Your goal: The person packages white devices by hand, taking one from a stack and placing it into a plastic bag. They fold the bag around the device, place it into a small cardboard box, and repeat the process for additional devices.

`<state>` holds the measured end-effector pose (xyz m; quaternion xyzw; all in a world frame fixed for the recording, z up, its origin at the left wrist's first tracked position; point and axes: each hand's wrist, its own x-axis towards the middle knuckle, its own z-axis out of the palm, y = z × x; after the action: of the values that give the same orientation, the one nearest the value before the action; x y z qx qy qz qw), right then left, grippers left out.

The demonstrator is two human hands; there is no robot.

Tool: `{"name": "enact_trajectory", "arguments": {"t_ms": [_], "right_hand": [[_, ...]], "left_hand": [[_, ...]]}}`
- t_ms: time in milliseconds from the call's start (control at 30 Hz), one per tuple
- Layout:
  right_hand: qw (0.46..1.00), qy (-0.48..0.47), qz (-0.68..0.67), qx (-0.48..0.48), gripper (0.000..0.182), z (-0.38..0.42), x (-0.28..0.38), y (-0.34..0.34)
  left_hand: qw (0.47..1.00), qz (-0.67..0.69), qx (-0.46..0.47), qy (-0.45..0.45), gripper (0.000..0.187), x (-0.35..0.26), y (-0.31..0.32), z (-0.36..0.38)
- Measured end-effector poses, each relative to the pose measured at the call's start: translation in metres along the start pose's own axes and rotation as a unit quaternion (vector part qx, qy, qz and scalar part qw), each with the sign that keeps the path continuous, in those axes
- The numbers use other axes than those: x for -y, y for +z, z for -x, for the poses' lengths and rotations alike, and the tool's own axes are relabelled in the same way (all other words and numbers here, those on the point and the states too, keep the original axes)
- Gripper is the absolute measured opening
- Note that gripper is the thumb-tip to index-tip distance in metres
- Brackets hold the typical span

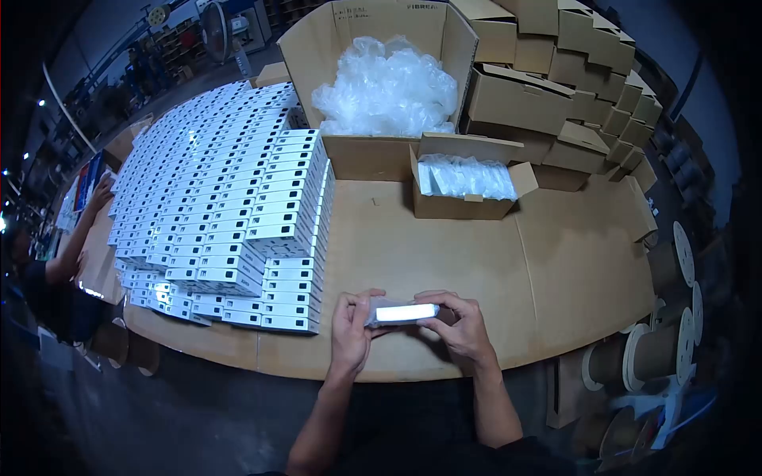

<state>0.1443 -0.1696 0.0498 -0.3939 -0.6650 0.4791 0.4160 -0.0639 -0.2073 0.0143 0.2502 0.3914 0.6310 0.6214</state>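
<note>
Between my two hands, over the table's near edge, is a small white box (406,312) that looks partly covered by a clear plastic bag (376,306). My left hand (351,327) is closed on the bagged end. Fingers and thumb of my right hand (463,324) pinch the box's right end. Beyond them stands an open cardboard box (464,208) with several plastic-wrapped items (467,177) inside, its flaps folded out. To the left rises a large stack of similar white boxes (214,190).
Behind, a big carton (379,17) holds a heap of clear plastic bags (389,83). Cardboard boxes (520,99) are piled at the back right. Cable spools (679,345) stand beyond the table's right edge. At far left another person's arm (78,230) reaches toward the stack.
</note>
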Motion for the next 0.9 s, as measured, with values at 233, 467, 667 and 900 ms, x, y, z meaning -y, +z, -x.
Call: {"name": "enact_trajectory", "arguments": {"t_ms": [233, 467, 667, 900], "right_hand": [[0.993, -0.072, 0.093, 0.027, 0.035, 0.001, 0.002, -0.019], [0.926, -0.167, 0.338, 0.007, 0.041, -0.004, 0.034, -0.036], [0.882, -0.215, 0.386, 0.162, 0.02, -0.024, 0.037, -0.059], [0.928, -0.204, 0.309, -0.03, 0.015, -0.08, 0.036, -0.089]], "left_hand": [[0.979, -0.106, 0.168, 0.054, 0.058, -0.032, 0.012, 0.011], [0.941, -0.28, 0.188, 0.025, 0.031, -0.031, 0.013, -0.002], [0.916, -0.325, 0.228, 0.063, 0.03, -0.031, 0.021, -0.031], [0.892, -0.423, 0.091, 0.129, 0.092, -0.048, 0.055, -0.097]]}}
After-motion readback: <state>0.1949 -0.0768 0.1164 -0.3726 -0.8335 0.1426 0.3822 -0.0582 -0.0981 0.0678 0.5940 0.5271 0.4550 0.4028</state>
